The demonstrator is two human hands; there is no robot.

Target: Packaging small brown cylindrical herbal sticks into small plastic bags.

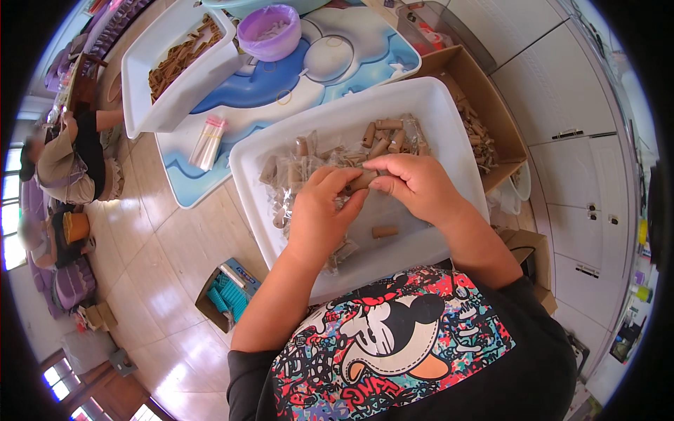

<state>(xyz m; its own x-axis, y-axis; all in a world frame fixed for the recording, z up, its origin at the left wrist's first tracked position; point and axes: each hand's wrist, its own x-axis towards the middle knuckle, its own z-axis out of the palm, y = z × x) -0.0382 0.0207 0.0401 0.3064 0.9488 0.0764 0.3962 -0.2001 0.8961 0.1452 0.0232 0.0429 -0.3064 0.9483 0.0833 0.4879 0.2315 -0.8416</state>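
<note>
Over a white plastic tub [393, 261], my two hands meet around a short brown cardboard-like tube [361, 182]. My left hand [324, 208] pinches one end between thumb and fingers, while my right hand [415, 184] grips the other end. Beneath them, several loose brown tubes [385, 136] lie toward the tub's far side. One more tube [385, 231] rests alone on the tub floor below my right hand. Clear plastic bags with brown tubes in them [289, 168] are heaped along the tub's left side, partly hidden by my left hand and forearm.
A patterned blue-and-white table [184, 184] carries a second white tub [140, 77] of brown pieces, a purple bowl [269, 35] and a bundle of clear bags [208, 143]. A cardboard box [509, 116] stands right, a box of teal items [228, 291] lower left. People [67, 165] sit far left.
</note>
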